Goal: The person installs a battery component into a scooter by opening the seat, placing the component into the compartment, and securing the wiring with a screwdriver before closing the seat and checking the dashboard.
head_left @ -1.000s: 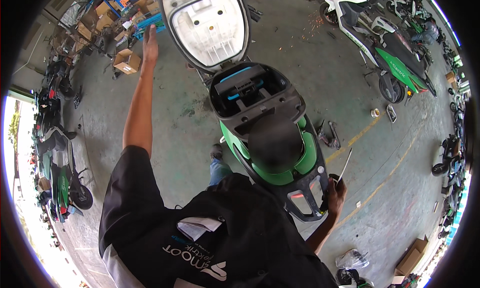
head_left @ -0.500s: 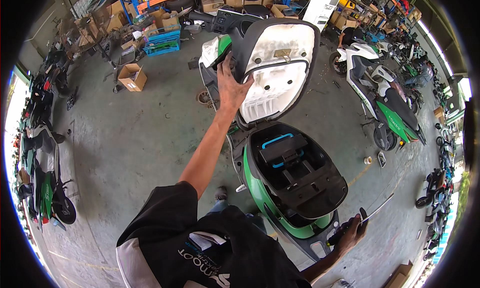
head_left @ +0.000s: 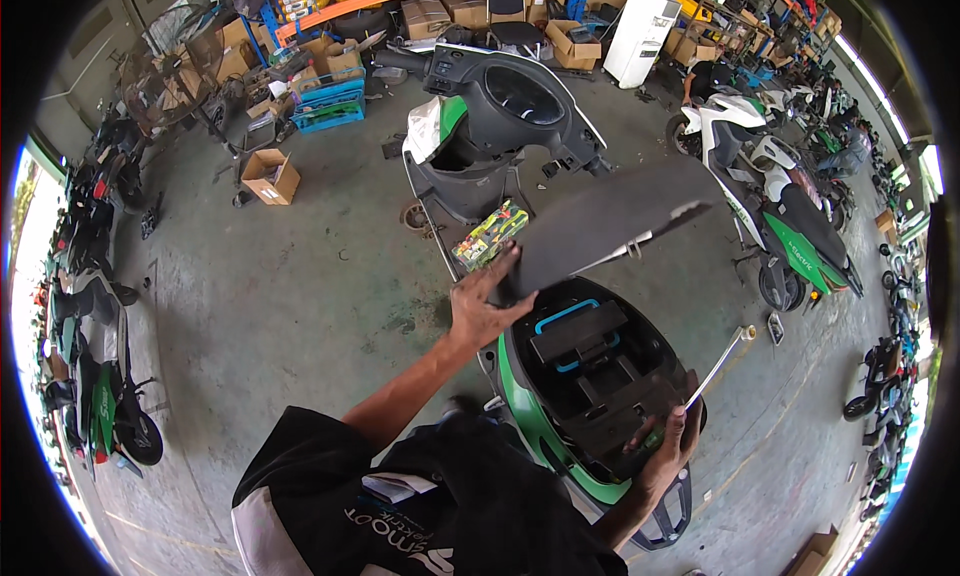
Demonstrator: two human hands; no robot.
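The black scooter seat (head_left: 605,221) is hinged up, slanting over the front of the open storage compartment (head_left: 640,446). My left hand (head_left: 482,306) grips its left edge, fingers on top and thumb beneath. In the compartment of the green scooter (head_left: 517,386) sits a dark block with blue handles (head_left: 566,326). My right hand (head_left: 668,454) is closed around a screwdriver (head_left: 714,378) over the compartment's rear right rim. The long metal shaft points up and right; the palm and fingers partly cover the handle.
Ahead are the scooter's handlebars (head_left: 525,96) and a colourful box (head_left: 490,234) on its footboard. A cardboard box (head_left: 270,176) and blue crates (head_left: 330,101) stand left on the floor. A white and green scooter (head_left: 780,216) is parked right; more line both sides.
My left hand has swung the seat down from upright, uncovering the handlebars and the colourful box. My right hand has moved forward and left with the screwdriver, over the compartment's rear.
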